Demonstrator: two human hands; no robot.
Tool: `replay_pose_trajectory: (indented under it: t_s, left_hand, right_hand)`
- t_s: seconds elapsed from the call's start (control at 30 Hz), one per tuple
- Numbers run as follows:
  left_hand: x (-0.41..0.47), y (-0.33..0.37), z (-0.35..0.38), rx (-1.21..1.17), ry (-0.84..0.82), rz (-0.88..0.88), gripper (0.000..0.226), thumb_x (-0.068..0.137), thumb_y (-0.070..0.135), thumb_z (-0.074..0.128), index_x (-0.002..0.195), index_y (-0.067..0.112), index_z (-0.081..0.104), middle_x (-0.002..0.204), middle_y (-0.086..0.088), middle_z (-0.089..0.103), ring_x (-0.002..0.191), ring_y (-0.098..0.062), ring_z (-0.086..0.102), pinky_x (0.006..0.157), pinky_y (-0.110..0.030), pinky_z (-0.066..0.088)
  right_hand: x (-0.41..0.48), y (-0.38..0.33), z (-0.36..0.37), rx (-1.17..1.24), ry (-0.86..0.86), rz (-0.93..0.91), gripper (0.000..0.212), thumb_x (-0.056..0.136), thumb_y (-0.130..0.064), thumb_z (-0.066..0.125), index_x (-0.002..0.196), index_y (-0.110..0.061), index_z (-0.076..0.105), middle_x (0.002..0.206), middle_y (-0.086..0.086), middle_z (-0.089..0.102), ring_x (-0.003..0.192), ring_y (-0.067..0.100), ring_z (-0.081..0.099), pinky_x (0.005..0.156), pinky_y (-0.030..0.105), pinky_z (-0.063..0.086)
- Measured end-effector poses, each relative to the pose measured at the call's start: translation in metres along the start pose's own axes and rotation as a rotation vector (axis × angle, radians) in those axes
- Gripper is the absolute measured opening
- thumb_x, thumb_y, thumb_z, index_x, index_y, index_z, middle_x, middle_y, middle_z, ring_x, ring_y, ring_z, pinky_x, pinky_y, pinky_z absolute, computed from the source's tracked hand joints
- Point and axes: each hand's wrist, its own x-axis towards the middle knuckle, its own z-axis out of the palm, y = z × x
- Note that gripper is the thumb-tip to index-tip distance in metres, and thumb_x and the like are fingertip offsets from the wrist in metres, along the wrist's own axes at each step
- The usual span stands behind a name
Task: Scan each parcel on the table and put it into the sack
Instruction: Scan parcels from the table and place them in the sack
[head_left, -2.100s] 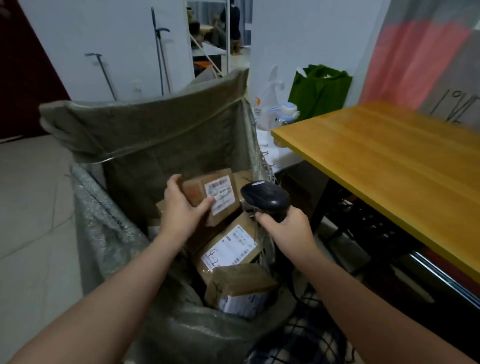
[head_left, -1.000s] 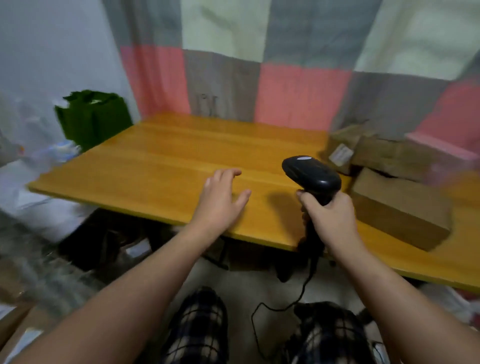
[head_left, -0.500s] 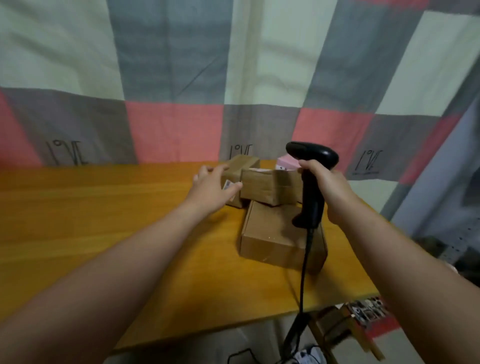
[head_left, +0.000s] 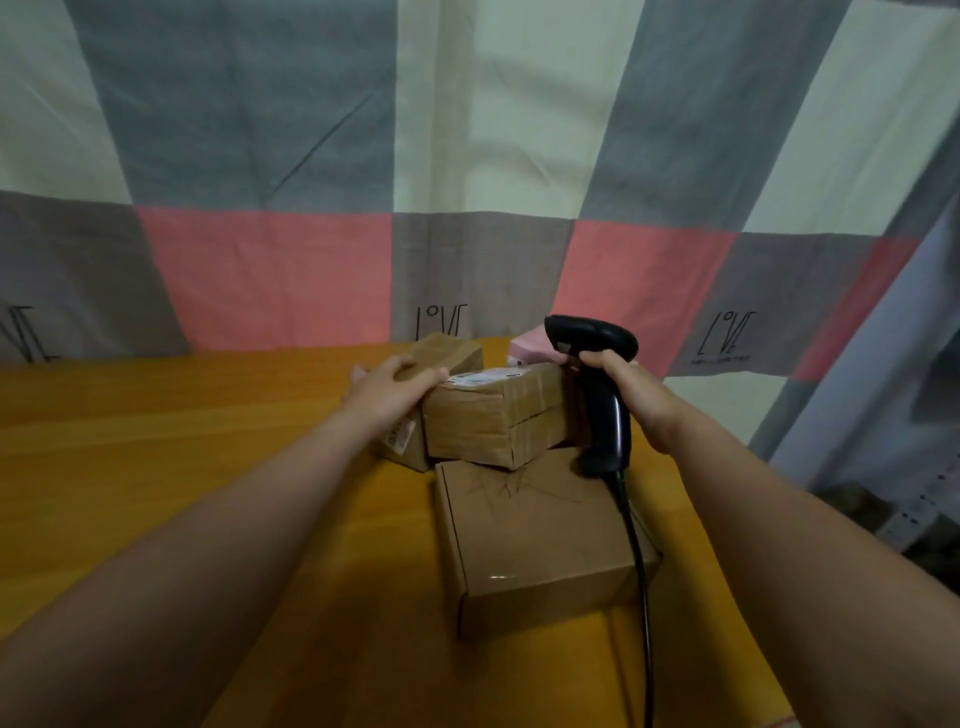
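The right hand (head_left: 621, 389) is closed tight around the handle of a black scanner (head_left: 602, 410). It holds the scanner upright, with the head at the top pointing left. A black cable (head_left: 642, 571) hangs from the bottom of the handle and runs down toward the near edge. The parcels sit close together on the right part of the orange wooden table (head_left: 208, 467). The nearest one is a big flat brown box (head_left: 535, 540), lying just under the scanner. A taped brown box (head_left: 493, 421) sits behind it, and its near edge rests on the far edge of the flat box. It has a white label (head_left: 480, 376) on top, and the scanner is just to its right. A smaller brown box (head_left: 454, 351) stands to the left of it and a bit farther away, touching its side. The left hand (head_left: 389, 389) lies on top of this smaller box. Its thumb reaches over to the top left corner of the taped box. The fingers are laid over the smaller box, but I cannot tell if they are gripping it or only resting there. A pink parcel (head_left: 527, 347) peeks out at the far side, behind the taped box and the head of the scanner. A big cloth (head_left: 311, 156) with grey, cream and pink squares hangs behind the table.
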Motion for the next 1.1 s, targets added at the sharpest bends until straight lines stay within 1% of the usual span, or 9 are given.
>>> replay_pose_trajectory:
  t_s: [0.07, 0.17, 0.23, 0.33, 0.53, 0.7, 0.83, 1.0, 1.1]
  left_hand:
    - [-0.002, -0.004, 0.002, -0.047, 0.027, 0.003, 0.067, 0.067, 0.067, 0.053, 0.128, 0.042, 0.049, 0.137, -0.009, 0.029, 0.129, -0.036, 0.032, 0.105, -0.046, 0.03]
    - [-0.013, -0.014, -0.006, -0.109, 0.055, -0.017, 0.062, 0.066, 0.058, 0.051, 0.126, 0.041, 0.051, 0.135, -0.009, 0.031, 0.126, -0.033, 0.035, 0.105, -0.042, 0.032]
    - [-0.029, -0.025, -0.016, -0.123, 0.08, -0.017, 0.063, 0.069, 0.055, 0.054, 0.13, 0.038, 0.051, 0.137, -0.01, 0.032, 0.128, -0.03, 0.033, 0.105, -0.041, 0.031]
    - [-0.062, -0.044, -0.038, -0.11, 0.099, -0.011, 0.066, 0.07, 0.053, 0.055, 0.134, 0.036, 0.05, 0.138, -0.009, 0.033, 0.131, -0.026, 0.03, 0.1, -0.037, 0.03]
    - [-0.136, -0.086, -0.099, -0.119, 0.206, -0.086, 0.075, 0.057, 0.055, 0.055, 0.13, 0.037, 0.053, 0.123, -0.007, 0.031, 0.125, -0.03, 0.039, 0.104, -0.031, 0.031]
    - [-0.173, -0.116, -0.143, -0.004, 0.21, -0.155, 0.073, 0.074, 0.053, 0.074, 0.137, 0.034, 0.042, 0.135, -0.009, 0.028, 0.119, -0.029, 0.039, 0.092, -0.035, 0.036]
    - [-0.186, -0.131, -0.161, 0.053, 0.253, -0.159, 0.074, 0.074, 0.052, 0.075, 0.136, 0.027, 0.043, 0.141, -0.01, 0.037, 0.123, -0.028, 0.043, 0.101, -0.039, 0.041]
    - [-0.21, -0.143, -0.17, -0.197, 0.37, -0.124, 0.065, 0.074, 0.058, 0.069, 0.122, 0.022, 0.046, 0.125, -0.009, 0.055, 0.105, -0.027, 0.058, 0.092, -0.047, 0.051]
    - [-0.23, -0.151, -0.175, -0.275, 0.447, -0.101, 0.074, 0.07, 0.061, 0.069, 0.127, 0.021, 0.045, 0.13, -0.01, 0.052, 0.109, -0.026, 0.056, 0.094, -0.043, 0.05]
  right_hand:
    - [-0.003, -0.006, 0.007, -0.003, -0.03, -0.033, 0.012, 0.091, -0.034, 0.06, 0.097, -0.025, 0.064, 0.104, 0.004, 0.068, 0.093, 0.014, 0.064, 0.075, 0.024, 0.048]
    - [-0.011, -0.017, 0.026, -0.032, -0.103, -0.04, 0.024, 0.087, -0.038, 0.064, 0.104, -0.021, 0.068, 0.104, 0.006, 0.072, 0.097, 0.019, 0.067, 0.086, 0.032, 0.051]
    - [-0.02, -0.024, 0.04, -0.058, -0.147, -0.028, 0.031, 0.083, -0.041, 0.066, 0.105, -0.02, 0.07, 0.103, 0.004, 0.072, 0.098, 0.02, 0.066, 0.084, 0.032, 0.051]
    - [-0.041, -0.036, 0.067, -0.014, -0.217, -0.026, 0.02, 0.084, -0.036, 0.068, 0.097, -0.02, 0.07, 0.09, 0.001, 0.073, 0.091, 0.019, 0.068, 0.076, 0.029, 0.05]
    - [-0.078, -0.054, 0.142, -0.057, -0.269, -0.094, 0.026, 0.078, -0.037, 0.072, 0.097, -0.019, 0.072, 0.096, 0.007, 0.074, 0.092, 0.021, 0.069, 0.092, 0.042, 0.053]
    - [-0.097, -0.078, 0.189, -0.351, -0.309, -0.253, 0.035, 0.081, -0.042, 0.069, 0.105, -0.017, 0.068, 0.099, 0.003, 0.069, 0.094, 0.018, 0.063, 0.088, 0.037, 0.052]
    - [-0.119, -0.096, 0.191, -0.508, -0.334, -0.359, 0.027, 0.082, -0.04, 0.067, 0.098, -0.018, 0.067, 0.088, 0.0, 0.067, 0.088, 0.017, 0.063, 0.075, 0.032, 0.05]
    - [-0.153, -0.112, 0.186, -0.476, -0.294, -0.362, 0.024, 0.084, -0.036, 0.068, 0.081, -0.013, 0.063, 0.07, 0.0, 0.057, 0.068, 0.014, 0.056, 0.059, 0.028, 0.04]
    - [-0.175, -0.114, 0.188, -0.388, -0.282, -0.347, 0.022, 0.085, -0.034, 0.069, 0.088, -0.013, 0.064, 0.074, 0.003, 0.059, 0.075, 0.017, 0.059, 0.061, 0.028, 0.042]
